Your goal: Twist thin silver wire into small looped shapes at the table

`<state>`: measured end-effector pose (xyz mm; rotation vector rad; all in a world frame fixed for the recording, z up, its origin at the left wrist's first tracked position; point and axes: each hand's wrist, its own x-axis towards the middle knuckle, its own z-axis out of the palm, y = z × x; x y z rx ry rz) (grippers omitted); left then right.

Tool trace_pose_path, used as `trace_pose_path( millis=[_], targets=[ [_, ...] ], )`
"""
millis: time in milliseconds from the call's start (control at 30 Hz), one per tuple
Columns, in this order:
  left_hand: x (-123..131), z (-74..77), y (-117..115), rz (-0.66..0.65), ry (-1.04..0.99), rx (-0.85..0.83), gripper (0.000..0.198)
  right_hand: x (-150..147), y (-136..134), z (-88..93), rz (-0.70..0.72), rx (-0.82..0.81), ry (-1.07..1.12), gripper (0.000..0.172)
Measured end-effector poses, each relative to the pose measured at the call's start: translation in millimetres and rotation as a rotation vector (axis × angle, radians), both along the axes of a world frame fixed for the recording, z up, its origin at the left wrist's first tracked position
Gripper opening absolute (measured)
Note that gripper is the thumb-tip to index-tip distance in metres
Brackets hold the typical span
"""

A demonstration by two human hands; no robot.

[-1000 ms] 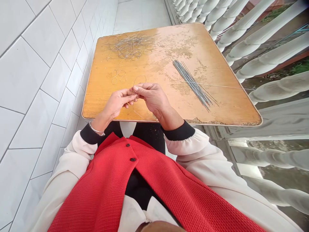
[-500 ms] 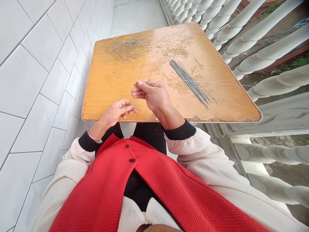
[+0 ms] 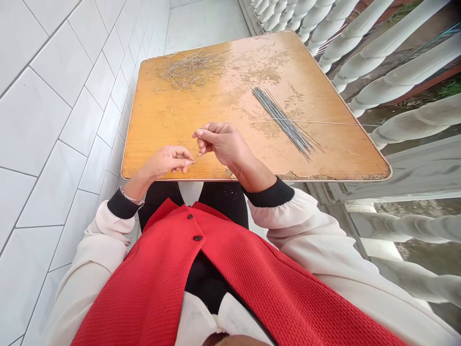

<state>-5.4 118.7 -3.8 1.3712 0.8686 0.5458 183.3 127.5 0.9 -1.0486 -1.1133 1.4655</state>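
Note:
Over the near edge of a worn wooden table, my left hand pinches with thumb and forefinger; a tiny bit of something thin shows at the tips. My right hand is a little higher and to the right, its fingers also pressed together, and what they hold is too fine to make out. The two hands are close but apart. Beyond my left hand lie small wire loops. To the right of my right hand rests a bundle of grey wire rods.
A tangled heap of thin wire lies at the table's far left. One long thin wire crosses the rods and sticks out past the right edge. A tiled wall stands on the left, a white balustrade on the right.
My left hand has turned and its fingers have drawn closer together. My right hand has shifted slightly down, and the thin loop that stood above it no longer shows.

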Motion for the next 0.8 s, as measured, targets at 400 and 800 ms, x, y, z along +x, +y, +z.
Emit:
trace_pose_path(
  millis=[400,800],
  targets=[
    [10,-31.6,-7,0.235,-0.360,0.300,0.019,-6,0,1.6,-0.139,-0.194,0.290,0.024],
    [13,-33.8,-7,0.302,-0.188,1.209,0.020,-10,2,3.9,-0.137,-0.462,0.475,0.034]
  ],
)
